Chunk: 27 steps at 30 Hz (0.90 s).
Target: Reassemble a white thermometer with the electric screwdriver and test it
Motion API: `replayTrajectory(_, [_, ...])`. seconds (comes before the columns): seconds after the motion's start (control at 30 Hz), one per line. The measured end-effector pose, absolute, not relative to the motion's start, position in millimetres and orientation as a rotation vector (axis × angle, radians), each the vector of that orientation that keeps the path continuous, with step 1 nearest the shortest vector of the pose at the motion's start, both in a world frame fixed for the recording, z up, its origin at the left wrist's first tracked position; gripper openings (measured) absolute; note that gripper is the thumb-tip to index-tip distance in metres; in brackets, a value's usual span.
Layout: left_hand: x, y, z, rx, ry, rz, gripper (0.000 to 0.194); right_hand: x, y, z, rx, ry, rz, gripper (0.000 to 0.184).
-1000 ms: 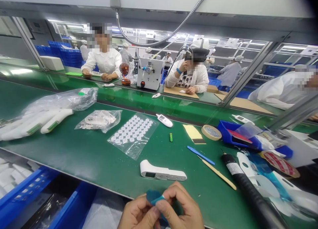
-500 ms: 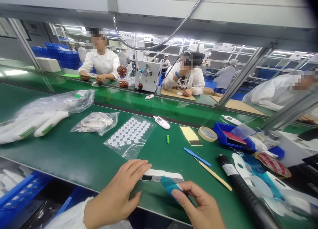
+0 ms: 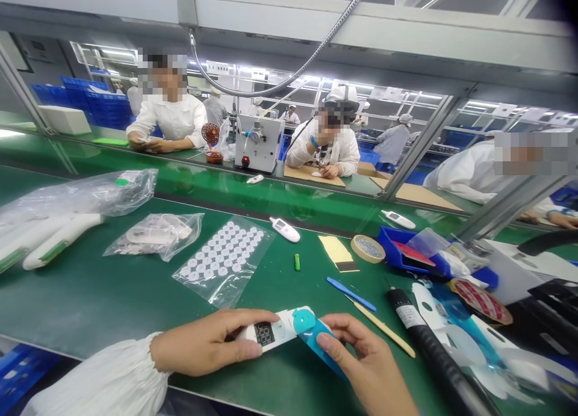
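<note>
My left hand [image 3: 221, 341] is closed around one end of a white digital thermometer [image 3: 282, 330], thumb below its dark display and fingers along the top edge. The display faces up and shows digits. Between the thumb and fingers of my right hand [image 3: 361, 359] is a blue plastic film [image 3: 323, 344], which hangs down at the thermometer's right end. A rounded teal part of that film lies over the white surface there. Whether the film is stuck to the thermometer, I cannot tell.
Beyond my hands lie a bag of white discs [image 3: 226, 250], a green battery [image 3: 297, 262] and another thermometer [image 3: 285, 229]. To the right are a blue pry tool [image 3: 351, 293], a tan stick [image 3: 383, 327], a black electric screwdriver [image 3: 424, 344] and a blue bin [image 3: 392, 247]. Co-workers sit opposite.
My left hand has gone from resting over the thermometer to gripping it, and its display now faces up. The film in my right hand has come over the thermometer's right end.
</note>
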State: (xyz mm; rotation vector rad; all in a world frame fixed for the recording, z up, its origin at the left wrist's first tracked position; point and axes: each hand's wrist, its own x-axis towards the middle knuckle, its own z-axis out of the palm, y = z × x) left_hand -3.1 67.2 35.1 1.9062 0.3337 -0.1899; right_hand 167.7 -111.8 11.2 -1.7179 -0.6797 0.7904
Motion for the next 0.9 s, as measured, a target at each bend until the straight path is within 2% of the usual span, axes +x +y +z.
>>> replayTrajectory(0.13, [1,61,19,1.694,0.408,-0.147,0.050,178,-107,11,-1.807,-0.795,0.802,0.044])
replayTrajectory(0.23, [3,55,12,1.766,0.451,-0.016,0.056,184,-100,14,-1.814,-0.854,0.843,0.044])
replayTrajectory(0.43, [6,51,13,1.859,0.453,0.101,0.036,182,-83,29,-1.797,-0.976,1.016,0.040])
replayTrajectory(0.9, [7,56,7,1.832,0.443,0.150,0.040,175,-57,27,-1.771,-1.181,1.026,0.025])
